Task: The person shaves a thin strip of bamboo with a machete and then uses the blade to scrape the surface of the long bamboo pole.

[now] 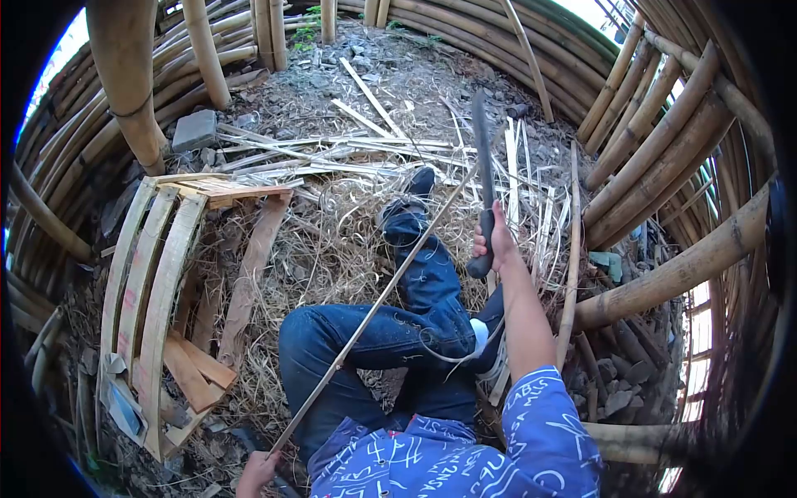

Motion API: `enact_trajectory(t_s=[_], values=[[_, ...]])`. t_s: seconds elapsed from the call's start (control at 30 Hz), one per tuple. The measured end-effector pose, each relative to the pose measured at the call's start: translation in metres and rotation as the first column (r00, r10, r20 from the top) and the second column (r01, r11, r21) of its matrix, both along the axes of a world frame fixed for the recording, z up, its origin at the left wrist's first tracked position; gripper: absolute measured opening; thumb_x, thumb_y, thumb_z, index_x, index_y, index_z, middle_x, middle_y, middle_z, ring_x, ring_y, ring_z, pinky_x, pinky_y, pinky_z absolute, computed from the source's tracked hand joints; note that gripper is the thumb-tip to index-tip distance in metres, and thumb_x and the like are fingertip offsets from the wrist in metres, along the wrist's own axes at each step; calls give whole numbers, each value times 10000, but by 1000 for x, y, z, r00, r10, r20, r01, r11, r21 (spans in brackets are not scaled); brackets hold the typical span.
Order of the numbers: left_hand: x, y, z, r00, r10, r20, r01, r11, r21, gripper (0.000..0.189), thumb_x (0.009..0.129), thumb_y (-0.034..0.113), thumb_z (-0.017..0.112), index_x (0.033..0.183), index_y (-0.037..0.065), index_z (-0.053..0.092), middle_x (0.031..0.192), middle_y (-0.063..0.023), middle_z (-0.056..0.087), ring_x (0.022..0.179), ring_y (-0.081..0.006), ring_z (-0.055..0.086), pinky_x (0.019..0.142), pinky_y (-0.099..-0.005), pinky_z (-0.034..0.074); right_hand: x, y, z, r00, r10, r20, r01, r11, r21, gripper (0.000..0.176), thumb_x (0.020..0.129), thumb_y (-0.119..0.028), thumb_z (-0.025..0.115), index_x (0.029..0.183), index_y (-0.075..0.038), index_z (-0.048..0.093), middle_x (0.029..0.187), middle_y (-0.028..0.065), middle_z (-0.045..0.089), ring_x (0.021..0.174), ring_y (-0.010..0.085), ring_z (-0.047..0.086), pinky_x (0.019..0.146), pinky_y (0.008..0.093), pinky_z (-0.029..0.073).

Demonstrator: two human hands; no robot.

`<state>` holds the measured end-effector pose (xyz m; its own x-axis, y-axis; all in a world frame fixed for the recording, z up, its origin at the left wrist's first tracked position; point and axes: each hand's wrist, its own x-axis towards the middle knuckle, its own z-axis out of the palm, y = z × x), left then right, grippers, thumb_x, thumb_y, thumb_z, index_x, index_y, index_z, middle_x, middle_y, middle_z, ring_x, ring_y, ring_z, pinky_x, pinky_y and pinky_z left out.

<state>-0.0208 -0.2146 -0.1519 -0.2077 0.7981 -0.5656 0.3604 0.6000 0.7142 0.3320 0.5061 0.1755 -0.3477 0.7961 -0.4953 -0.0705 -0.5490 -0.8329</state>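
The person sits on the ground, the left hand (pixel 259 473) pinching the near end of a long, thin strip (pixel 353 344), which slants up and away, over the bent legs (pixel 365 336) and towards the far side of the right hand (pixel 498 239). That right hand is wrapped round the handle of a long knife (pixel 484 158), its blade pointing away. Strip and blade cross just beyond the right hand; I can't tell whether they touch. To me this looks like the trimming of the strip, paused between strokes or lining one up. A further stroke would call for a steady left hand and an edge laid shallowly along the strip, clear of the legs. Curly shavings (pixel 324 274) lie between and beyond the hands.
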Motion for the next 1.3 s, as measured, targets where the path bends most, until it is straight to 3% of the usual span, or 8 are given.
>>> enact_trajectory(t_s=[0.13, 0.53, 0.57, 0.63, 0.7, 0.73, 1.0, 1.3], values=[[29, 91, 181, 982, 189, -23, -189, 955, -229, 415, 915, 304, 595, 674, -35, 596, 528, -21, 490, 540, -112, 427, 506, -337, 382, -8, -9, -16, 989, 43, 141, -50, 998, 45, 722, 781, -828, 409, 663, -116, 430, 491, -17, 413, 366, 108, 402, 428, 268, 377], [29, 72, 136, 980, 140, 141, -108, 971, -212, 464, 957, 354, 542, 626, 30, 574, 568, 26, 509, 531, -100, 441, 509, -307, 385, 0, -51, -1, 281, -469, 837, -774, 405, 486, 704, 780, -772, 490, 709, -94, 666, 610, 147, 632, 600, 319, 661, 545, 420, 507], [51, 108, 186, 975, -64, -211, 71, 997, 27, 471, 960, 359, 536, 622, 34, 569, 561, 24, 502, 526, -102, 445, 505, -307, 384, 3, -42, 12, 251, -474, 844, -795, 397, 459, 704, 768, -792, 477, 724, -120, 681, 619, 128, 643, 586, 309, 666, 539, 409, 511], [94, 179, 287, 113, 29, -993, 313, 948, 63, 483, 965, 370, 525, 612, 41, 560, 545, 21, 489, 517, -106, 451, 497, -306, 381, 20, 0, 24, 119, -594, 796, -797, 421, 433, 688, 775, -792, 471, 740, -139, 686, 624, 99, 655, 553, 262, 661, 530, 400, 510], [34, 104, 213, 952, -61, -298, 54, 998, -31, 501, 964, 387, 516, 610, 36, 570, 535, 4, 496, 508, -110, 451, 500, -306, 388, 38, 34, 57, 73, -583, 809, -661, 579, 477, 667, 794, -756, 496, 782, -125, 710, 667, 124, 674, 626, 269, 682, 554, 384, 518], [18, 83, 191, 990, 125, 70, -100, 952, -290, 511, 964, 395, 512, 610, 33, 575, 530, -4, 500, 503, -113, 451, 502, -306, 392, 41, 39, 67, 48, -584, 810, -662, 589, 464, 686, 794, -750, 502, 801, -100, 718, 707, 148, 684, 696, 296, 692, 585, 406, 529], [-7, 35, 31, 890, 221, 399, -78, 936, -344, 510, 973, 361, 507, 595, 22, 555, 535, 8, 486, 513, -105, 418, 499, -300, 377, -7, 23, 2, 926, -292, 240, 153, 871, 467, 669, 825, -751, 470, 695, -94, 485, 526, 13, 473, 405, 97, 453, 387, 230, 360], [22, 60, 122, 787, 401, 470, -285, 910, -300, 513, 976, 386, 520, 589, 49, 532, 547, 31, 452, 502, -87, 389, 475, -274, 334, -63, -35, -19, 797, -91, -597, -95, 957, -274, 704, 809, -817, 366, 686, -125, 419, 494, -47, 375, 366, 97, 377, 450, 275, 355]])
